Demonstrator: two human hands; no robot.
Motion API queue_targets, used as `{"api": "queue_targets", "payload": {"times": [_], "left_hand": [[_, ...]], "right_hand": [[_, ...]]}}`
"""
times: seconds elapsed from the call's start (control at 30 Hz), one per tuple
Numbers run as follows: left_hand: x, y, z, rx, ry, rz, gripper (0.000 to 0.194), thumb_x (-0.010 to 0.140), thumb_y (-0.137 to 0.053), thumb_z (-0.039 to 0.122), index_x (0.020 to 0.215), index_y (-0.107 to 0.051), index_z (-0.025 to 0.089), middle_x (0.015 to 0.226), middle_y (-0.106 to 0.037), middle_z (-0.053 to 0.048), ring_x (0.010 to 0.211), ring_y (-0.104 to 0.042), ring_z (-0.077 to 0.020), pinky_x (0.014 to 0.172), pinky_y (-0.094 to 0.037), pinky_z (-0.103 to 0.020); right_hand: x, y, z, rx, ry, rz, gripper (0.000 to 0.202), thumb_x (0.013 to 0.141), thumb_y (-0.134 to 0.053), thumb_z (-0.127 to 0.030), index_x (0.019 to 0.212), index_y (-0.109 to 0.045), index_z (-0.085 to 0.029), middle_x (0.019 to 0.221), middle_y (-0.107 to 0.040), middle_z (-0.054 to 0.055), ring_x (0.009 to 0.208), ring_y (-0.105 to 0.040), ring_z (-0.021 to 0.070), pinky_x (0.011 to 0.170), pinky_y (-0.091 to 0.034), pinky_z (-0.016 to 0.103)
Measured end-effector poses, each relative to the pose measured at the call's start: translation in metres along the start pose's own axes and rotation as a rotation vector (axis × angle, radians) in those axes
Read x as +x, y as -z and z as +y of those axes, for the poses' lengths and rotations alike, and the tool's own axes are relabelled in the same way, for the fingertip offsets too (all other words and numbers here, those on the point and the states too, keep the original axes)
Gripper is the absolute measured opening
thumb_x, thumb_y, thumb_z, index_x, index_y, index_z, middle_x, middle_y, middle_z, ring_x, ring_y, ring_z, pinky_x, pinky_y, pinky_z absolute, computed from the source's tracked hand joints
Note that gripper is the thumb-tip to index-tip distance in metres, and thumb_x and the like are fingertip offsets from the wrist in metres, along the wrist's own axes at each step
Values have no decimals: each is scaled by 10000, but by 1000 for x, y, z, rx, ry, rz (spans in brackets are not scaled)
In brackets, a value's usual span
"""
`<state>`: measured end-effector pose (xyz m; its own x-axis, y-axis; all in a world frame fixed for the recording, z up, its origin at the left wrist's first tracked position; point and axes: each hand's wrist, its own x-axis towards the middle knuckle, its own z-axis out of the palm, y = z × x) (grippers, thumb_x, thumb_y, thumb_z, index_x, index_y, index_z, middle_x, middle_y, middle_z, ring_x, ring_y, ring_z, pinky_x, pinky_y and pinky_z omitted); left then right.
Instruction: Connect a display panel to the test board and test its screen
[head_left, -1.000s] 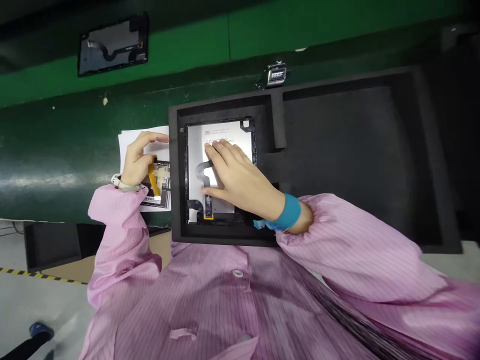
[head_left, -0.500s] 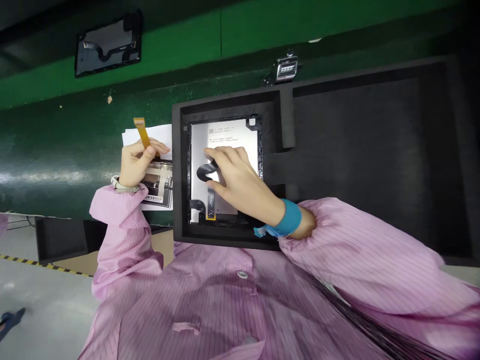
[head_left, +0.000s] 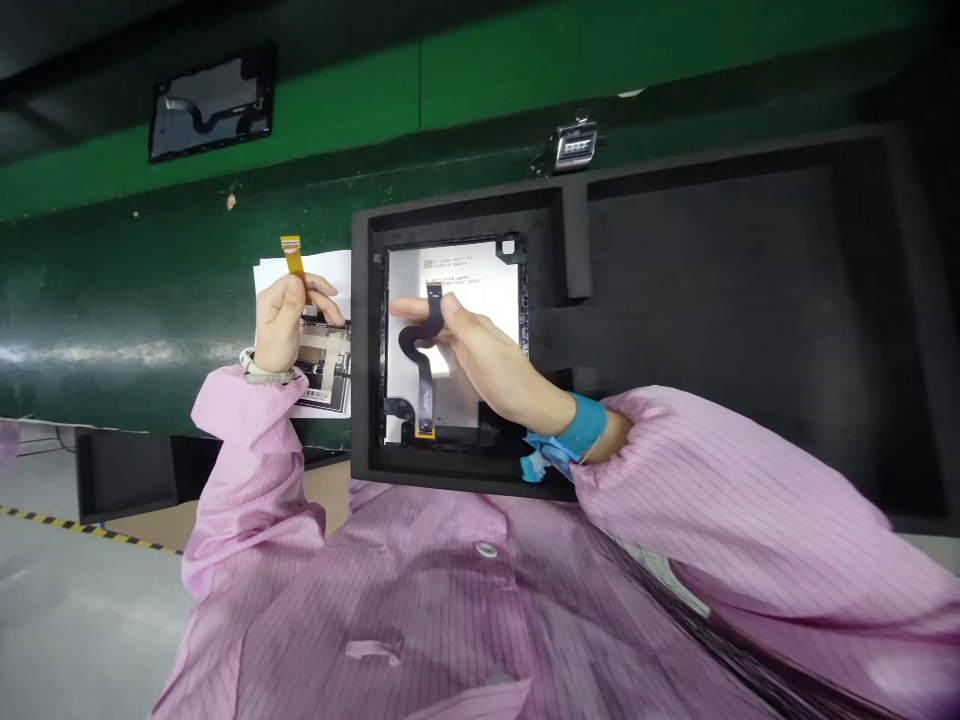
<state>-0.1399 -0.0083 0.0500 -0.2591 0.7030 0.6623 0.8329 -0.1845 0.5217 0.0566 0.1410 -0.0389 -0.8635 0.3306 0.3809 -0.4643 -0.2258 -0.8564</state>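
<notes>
My left hand (head_left: 285, 318) pinches a yellow flex cable (head_left: 292, 258), its connector end pointing up. Beneath that hand lies a small panel with a circuit board (head_left: 324, 365) on white paper. My right hand (head_left: 480, 345) is closed around a black flex cable (head_left: 424, 350), thumb on top near the connector end and a finger behind it. The cable's other end joins the lower part of a silver-backed display panel (head_left: 495, 285). This panel lies in the left recess of a black foam tray (head_left: 576, 240).
A second display panel (head_left: 214, 105) with a dark cable rests at the back left on the green bench (head_left: 112, 270). Behind the tray stands a metal device (head_left: 575, 147). Below left, there is a dark bin (head_left: 124, 472) by the floor.
My right hand has turned and lifted the black cable's free end, so its connector now shows above the panel. My left hand still holds the yellow cable, now tilted more upright.
</notes>
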Motion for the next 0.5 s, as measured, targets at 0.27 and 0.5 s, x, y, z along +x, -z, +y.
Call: {"api": "queue_targets", "payload": {"times": [0.27, 0.5], "left_hand": [[1, 1, 0, 89, -72, -70, 361, 1023, -544, 523, 890, -750, 258, 854, -718, -37, 837, -703, -199, 787, -565, -396], [0, -5, 12, 254, -55, -174, 403, 983, -589, 556, 756, -699, 242, 696, -675, -11, 749, -619, -199, 877, -498, -444]], "right_hand": [[4, 1, 1, -110, 49, -63, 581, 989, -346, -739, 860, -606, -236, 1243, -630, 58, 1238, -504, 245, 1101, -362, 450], [1, 1, -7, -529, 230, -157, 194, 989, -411, -379, 903, -504, -233, 1113, -588, 80, 1106, -453, 246, 1082, -359, 471]]}}
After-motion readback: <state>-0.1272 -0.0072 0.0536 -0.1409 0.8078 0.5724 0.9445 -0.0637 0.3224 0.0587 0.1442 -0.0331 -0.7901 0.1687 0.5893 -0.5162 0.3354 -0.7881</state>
